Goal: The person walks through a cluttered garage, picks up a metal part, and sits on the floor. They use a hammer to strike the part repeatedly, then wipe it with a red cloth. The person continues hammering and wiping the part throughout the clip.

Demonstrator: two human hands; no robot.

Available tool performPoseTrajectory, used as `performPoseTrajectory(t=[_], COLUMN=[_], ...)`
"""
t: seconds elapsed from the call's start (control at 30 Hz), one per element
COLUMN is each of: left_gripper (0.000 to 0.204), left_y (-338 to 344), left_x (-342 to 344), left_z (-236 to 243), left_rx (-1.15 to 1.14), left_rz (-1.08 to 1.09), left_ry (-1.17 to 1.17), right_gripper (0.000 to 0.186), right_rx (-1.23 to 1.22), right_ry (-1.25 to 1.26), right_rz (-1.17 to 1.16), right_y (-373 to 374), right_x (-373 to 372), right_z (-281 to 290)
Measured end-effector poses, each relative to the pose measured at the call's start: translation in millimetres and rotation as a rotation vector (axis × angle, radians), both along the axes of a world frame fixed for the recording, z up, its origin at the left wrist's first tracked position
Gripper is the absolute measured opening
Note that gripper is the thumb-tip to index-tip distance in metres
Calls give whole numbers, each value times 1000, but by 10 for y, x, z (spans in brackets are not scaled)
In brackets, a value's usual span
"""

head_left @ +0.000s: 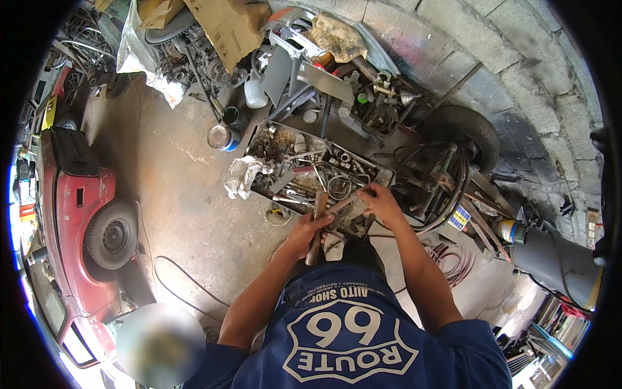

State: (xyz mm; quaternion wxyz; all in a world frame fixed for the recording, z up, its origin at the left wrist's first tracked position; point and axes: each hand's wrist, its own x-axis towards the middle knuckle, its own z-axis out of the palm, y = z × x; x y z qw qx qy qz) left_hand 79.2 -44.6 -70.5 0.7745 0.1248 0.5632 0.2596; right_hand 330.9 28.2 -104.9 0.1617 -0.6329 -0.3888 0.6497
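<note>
My left hand (304, 235) is closed around a brown wooden handle (320, 206), which stands nearly upright in the view at the near edge of a metal tool tray. Whatever else belongs to the handle cannot be made out. My right hand (381, 206) reaches over the near right part of the tray (248, 141), its fingers bent together; anything between them is too small to tell. A short brownish strip (341, 205) lies between the two hands. Sockets (343, 157), wrenches and a ring-shaped piece (339, 187) fill the tray's compartments.
Crumpled white plastic (241, 176) hangs at the tray's left edge, near a paint can (223, 138). Scrap parts and a tyre (468, 137) line the block wall (512, 84). Hoses (453, 262) coil on the right. A red vehicle (81, 214) stands left; a cable (184, 269) crosses the floor.
</note>
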Motion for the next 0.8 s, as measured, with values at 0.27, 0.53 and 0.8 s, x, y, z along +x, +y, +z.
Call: performPoseTrajectory(t=[0.27, 0.53, 0.8], left_gripper=[54, 53, 50], left_y=[994, 1388, 387], left_x=[861, 1185, 113], left_z=[-821, -1366, -1404], left_rx=[-120, -298, 444], left_rz=[147, 174, -882], left_ry=[225, 293, 1001], right_gripper=[39, 39, 49], right_rx=[-86, -111, 98], right_ry=[-113, -66, -264], right_rz=[-34, -274, 46], right_y=[-533, -933, -432], right_x=[424, 1093, 1029], right_z=[-43, -33, -651])
